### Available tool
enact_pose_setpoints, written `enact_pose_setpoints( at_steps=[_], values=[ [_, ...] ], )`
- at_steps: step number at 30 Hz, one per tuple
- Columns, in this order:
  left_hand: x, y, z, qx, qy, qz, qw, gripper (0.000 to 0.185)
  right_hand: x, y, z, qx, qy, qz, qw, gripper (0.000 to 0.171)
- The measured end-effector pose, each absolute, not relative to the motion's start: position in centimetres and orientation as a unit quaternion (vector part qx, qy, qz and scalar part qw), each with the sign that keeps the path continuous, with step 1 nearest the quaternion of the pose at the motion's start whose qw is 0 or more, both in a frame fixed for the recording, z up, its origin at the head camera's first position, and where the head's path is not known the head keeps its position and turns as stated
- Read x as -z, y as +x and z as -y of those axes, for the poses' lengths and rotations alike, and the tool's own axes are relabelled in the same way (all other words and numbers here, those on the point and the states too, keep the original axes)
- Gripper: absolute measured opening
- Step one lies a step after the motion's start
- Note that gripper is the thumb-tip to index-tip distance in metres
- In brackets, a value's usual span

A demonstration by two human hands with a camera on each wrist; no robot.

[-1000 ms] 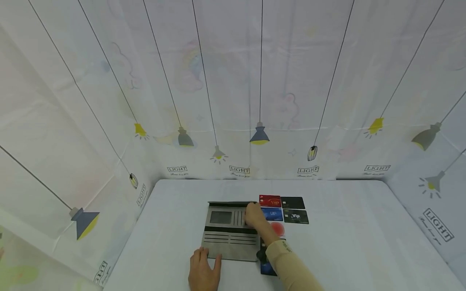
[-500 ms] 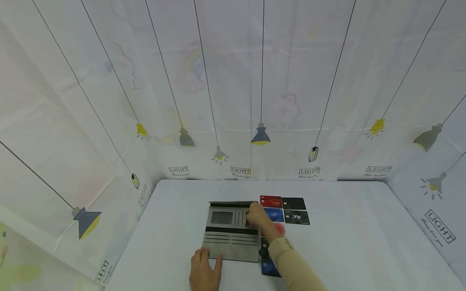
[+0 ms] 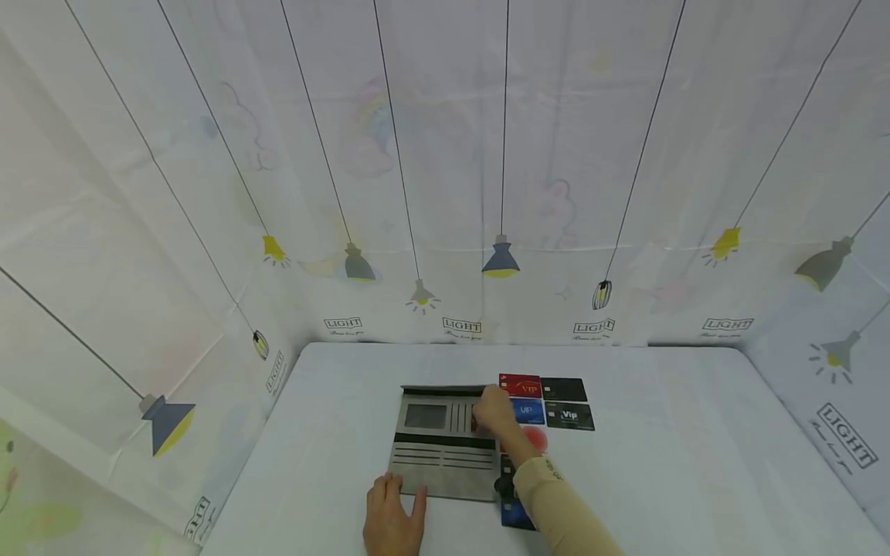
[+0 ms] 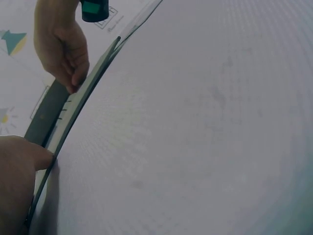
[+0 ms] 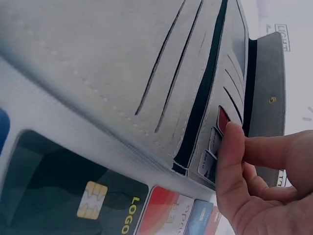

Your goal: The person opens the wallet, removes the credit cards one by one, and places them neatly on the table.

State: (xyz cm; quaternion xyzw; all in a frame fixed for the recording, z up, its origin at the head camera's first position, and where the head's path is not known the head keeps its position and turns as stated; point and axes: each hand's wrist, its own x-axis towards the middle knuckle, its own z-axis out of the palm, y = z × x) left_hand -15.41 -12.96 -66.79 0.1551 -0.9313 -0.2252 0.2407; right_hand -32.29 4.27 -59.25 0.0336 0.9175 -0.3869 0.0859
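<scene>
A long grey wallet (image 3: 445,479) lies unfolded, its card slots and clear window showing. At its right side my right hand (image 3: 495,409) pinches a red card (image 5: 223,117) that sits mostly inside a slot; fingers and thumb hide part of it. Two more cards (image 5: 214,141) show their edges in neighbouring slots in the right wrist view. My left hand (image 3: 393,513) rests at the wallet's lower left corner, fingers extended, with the thumb (image 4: 43,155) against the near edge.
Right of the wallet lie a red VIP card (image 3: 520,384), a blue card (image 3: 527,411), dark cards (image 3: 570,415) and a red-and-white card (image 3: 534,439). Lower cards are partly under the right forearm. The wallet's snap flap (image 5: 269,83) stands raised at the far side.
The head view has shifted slightly. My right hand stays at the same slots with only small finger movement; the left hand keeps its place on the wallet.
</scene>
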Motion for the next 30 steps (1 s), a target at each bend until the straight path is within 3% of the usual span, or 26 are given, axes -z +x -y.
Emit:
enact_pose_setpoints(
  at_steps=[6,13,30],
  values=[
    [66.7,-15.4,13.0,0.226,0.149,0.928,0.257,0.045,59.1,-32.4,-4.9,0.421,0.044,-0.902,0.09,0.008],
    [66.7,-15.4,13.0,0.228,0.153,0.931,0.239,0.045,59.1,-32.0,-5.5,0.443,0.044,-0.891,0.093,0.015],
    [66.9,-15.4,13.0,0.222,0.156,0.932,0.239,0.045,59.0,-32.0,-7.1,0.449,0.055,-0.887,0.096,0.006]
  ],
)
